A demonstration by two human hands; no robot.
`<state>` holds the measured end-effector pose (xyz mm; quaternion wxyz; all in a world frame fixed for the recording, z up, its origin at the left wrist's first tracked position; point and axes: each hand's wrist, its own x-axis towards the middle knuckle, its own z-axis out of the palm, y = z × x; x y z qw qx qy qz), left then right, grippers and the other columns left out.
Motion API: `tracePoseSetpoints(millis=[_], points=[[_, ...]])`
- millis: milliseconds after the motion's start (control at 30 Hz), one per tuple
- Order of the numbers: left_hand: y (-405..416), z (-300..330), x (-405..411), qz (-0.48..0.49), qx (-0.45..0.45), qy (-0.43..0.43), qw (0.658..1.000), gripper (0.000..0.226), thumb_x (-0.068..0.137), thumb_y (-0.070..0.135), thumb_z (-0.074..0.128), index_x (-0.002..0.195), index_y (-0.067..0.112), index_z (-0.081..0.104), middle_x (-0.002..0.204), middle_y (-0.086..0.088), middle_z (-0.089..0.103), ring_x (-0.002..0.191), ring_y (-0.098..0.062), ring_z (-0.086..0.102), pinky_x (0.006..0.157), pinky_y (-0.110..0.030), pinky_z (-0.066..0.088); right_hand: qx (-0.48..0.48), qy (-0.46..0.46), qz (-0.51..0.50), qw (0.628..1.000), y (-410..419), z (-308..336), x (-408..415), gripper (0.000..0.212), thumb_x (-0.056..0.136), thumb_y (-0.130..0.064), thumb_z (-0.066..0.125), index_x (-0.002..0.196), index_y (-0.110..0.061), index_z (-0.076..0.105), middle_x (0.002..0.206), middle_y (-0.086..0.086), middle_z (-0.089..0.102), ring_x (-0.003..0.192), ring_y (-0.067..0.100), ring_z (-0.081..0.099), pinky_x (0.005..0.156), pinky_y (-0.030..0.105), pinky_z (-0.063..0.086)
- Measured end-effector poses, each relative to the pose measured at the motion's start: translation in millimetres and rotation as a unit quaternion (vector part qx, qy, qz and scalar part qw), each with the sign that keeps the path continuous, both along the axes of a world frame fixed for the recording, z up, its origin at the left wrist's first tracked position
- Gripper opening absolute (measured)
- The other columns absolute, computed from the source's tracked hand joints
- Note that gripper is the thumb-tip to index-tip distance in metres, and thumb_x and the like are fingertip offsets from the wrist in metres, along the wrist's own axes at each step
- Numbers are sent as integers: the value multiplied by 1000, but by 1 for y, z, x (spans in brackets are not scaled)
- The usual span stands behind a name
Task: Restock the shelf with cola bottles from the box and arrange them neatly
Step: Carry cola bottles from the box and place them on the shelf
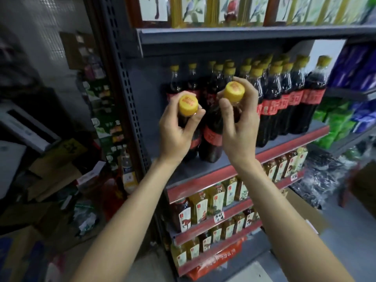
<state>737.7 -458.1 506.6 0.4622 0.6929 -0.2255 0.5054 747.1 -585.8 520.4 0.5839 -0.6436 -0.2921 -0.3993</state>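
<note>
My left hand [177,127] grips the neck of a dark cola bottle [192,142] with a yellow cap and red label. My right hand [240,119] grips the neck of a second cola bottle [211,139] just to its right. Both bottles are over the left front part of the grey shelf [203,169], tilted slightly toward me; whether their bases touch the shelf is unclear. A row of several matching cola bottles [284,102] stands further right and behind on the same shelf. The box is not clearly in view.
Above is a shelf board [244,35] with yellow oil bottles. Below, red-edged shelves hold tea and juice bottles [215,200]. A perforated shelf upright [124,88] stands at left, with cardboard clutter [50,169] on the floor. Green and blue packs [341,123] fill the right-hand shelves.
</note>
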Motion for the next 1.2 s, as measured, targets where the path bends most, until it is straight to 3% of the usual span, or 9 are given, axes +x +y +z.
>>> tracePoseSetpoints(millis=[200,433,533,667,733,833,1000,1100,1200], points=[[-11,12,85,42,-87,76,992,23,90,30,59,108,17,53,96,20,58,90,12,56,84,-11,43,-42,47,-15,998,-3,7,63,36,97,-16,55,129,-1,47,110,5,61,97,6,58,84,10,41],[-12,18,147,79,-80,157,981,32,92,20,53,121,8,52,110,3,60,100,-5,57,86,-9,41,-58,90,27,994,10,8,108,46,95,-22,51,132,5,44,118,19,62,111,30,59,93,36,46],[-7,18,160,79,-80,175,978,31,94,20,52,124,10,50,119,-2,60,110,-12,57,93,-16,43,-55,106,35,992,15,11,124,49,94,-24,51,132,5,43,117,22,62,109,35,59,91,38,46],[6,25,167,67,-82,236,966,37,98,25,50,134,18,46,131,2,55,115,0,52,96,-9,37,-93,90,30,991,13,13,136,55,93,-14,59,140,5,36,130,26,52,119,39,52,95,30,39],[11,27,167,64,-57,283,955,49,97,33,50,143,20,37,137,5,51,125,-5,48,103,-15,36,-140,68,26,987,9,11,135,63,89,-10,63,144,1,33,133,24,47,122,38,48,98,33,38],[15,24,160,80,-2,330,940,60,97,26,52,149,16,24,140,8,43,128,-1,37,101,-9,31,-201,34,30,979,-2,0,129,72,87,-8,65,148,-4,27,136,21,42,123,36,47,100,40,41],[21,11,147,65,-4,329,942,63,98,13,50,150,10,17,145,16,26,131,6,27,113,-17,25,-255,-20,-23,967,-15,-24,118,70,84,1,60,147,-8,31,143,23,36,127,36,40,102,41,42],[24,-4,142,43,-37,340,939,58,98,19,48,150,20,20,154,1,28,140,-10,28,116,-41,28,-300,-51,-97,948,-17,-42,117,63,82,0,62,142,-10,43,144,25,37,123,39,42,98,44,45],[22,-13,133,60,-58,358,930,53,100,28,45,149,30,24,155,3,27,142,-14,26,115,-47,28,-304,-50,-114,945,-16,-52,117,62,82,0,62,141,-10,45,145,27,36,124,41,41,100,46,42]])
